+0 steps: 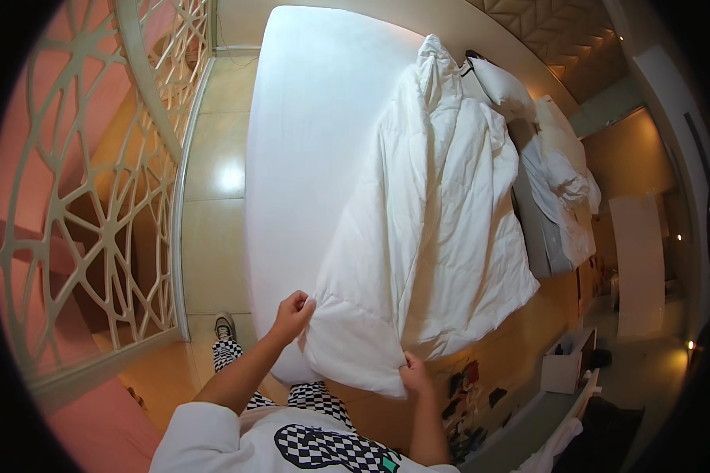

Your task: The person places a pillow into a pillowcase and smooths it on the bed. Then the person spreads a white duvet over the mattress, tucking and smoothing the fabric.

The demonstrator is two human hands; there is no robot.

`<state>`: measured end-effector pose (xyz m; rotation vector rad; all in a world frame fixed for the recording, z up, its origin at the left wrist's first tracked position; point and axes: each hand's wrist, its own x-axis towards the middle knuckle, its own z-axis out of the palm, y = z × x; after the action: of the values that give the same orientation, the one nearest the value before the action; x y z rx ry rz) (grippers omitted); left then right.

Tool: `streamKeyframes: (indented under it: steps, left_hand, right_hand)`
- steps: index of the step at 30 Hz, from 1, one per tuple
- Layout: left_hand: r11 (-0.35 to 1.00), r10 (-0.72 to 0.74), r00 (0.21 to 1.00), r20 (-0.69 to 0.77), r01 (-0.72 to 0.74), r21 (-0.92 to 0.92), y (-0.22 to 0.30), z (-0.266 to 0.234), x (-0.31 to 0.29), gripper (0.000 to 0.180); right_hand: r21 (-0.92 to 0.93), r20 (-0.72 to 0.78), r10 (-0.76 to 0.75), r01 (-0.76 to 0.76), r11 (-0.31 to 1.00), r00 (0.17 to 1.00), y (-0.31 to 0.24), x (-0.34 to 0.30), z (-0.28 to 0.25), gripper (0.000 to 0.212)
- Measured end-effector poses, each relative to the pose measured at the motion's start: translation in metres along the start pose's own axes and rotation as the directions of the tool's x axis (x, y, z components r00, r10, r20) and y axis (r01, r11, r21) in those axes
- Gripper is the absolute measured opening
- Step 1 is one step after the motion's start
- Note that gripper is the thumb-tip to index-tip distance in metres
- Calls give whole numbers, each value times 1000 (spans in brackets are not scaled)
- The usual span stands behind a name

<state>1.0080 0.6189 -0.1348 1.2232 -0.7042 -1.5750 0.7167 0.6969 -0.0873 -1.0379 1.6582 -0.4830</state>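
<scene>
A white duvet [450,205] lies in loose folds over the right part of a bed with a smooth white sheet [315,134]. My left hand [293,312] is closed on the duvet's near left corner. At the near right edge, my right hand [415,374] pinches the same duvet. The stretch between my hands is drawn fairly flat, while the far part stays bunched and creased. The duvet's right side hangs off the bed.
A lattice screen [106,225] stands left, beyond a strip of tiled floor [217,244]. Right of the bed are a white pillow [503,85], rumpled white bedding [566,185] and a grey surface [532,213]. Dark and red items [465,394] lie on the floor, near a white box [564,366].
</scene>
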Motion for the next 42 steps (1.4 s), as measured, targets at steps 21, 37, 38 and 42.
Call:
streamKeyframes:
  steps: [21,37,38,42]
  left_hand:
    - [883,-73,971,229,-44,467,92,-150,15,31]
    - [736,-626,626,465,671,87,98,-44,231,76]
    - [745,-630,656,414,662,84,101,-35,250,76]
    - [866,-482,818,314,500,25,105,-2,312,60]
  right_hand:
    - [464,-148,-79,140,875,986,-153,51,200,28]
    - [218,431,-196,110,970,881,-242,42,160,8]
    - [184,451,-184,110,977,873,-251,46,156,7]
    - [241,377,-237,152,959,895,-255,39,157,7]
